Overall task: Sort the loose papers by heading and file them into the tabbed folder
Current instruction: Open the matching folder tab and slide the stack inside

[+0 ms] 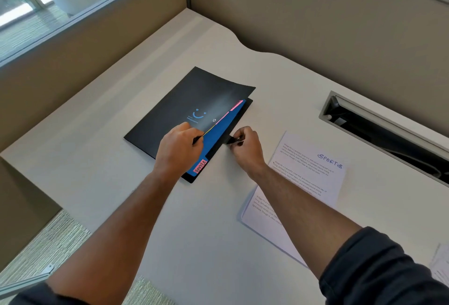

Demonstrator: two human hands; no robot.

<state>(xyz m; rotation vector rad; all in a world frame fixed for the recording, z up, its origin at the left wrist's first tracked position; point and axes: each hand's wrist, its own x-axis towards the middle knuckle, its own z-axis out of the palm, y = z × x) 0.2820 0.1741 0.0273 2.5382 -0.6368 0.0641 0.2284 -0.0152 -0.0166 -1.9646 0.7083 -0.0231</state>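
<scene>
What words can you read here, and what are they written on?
"SPORTS": handwritten in blue at the top of the paper.
"sports": on the pink tab of the black folder.
Small print under the blue smile on the folder cover: too small to read.
Printed paragraphs on the paper: too blurred to read.

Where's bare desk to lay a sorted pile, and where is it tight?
Free: the strip between the black folder and the left desk edge; the near desk between the two forearms; the far corner beyond the folder. Tight: the gap between the folder's right edge and the SPORTS paper, where the right hand works; the cable slot borders the papers on the right.
</scene>
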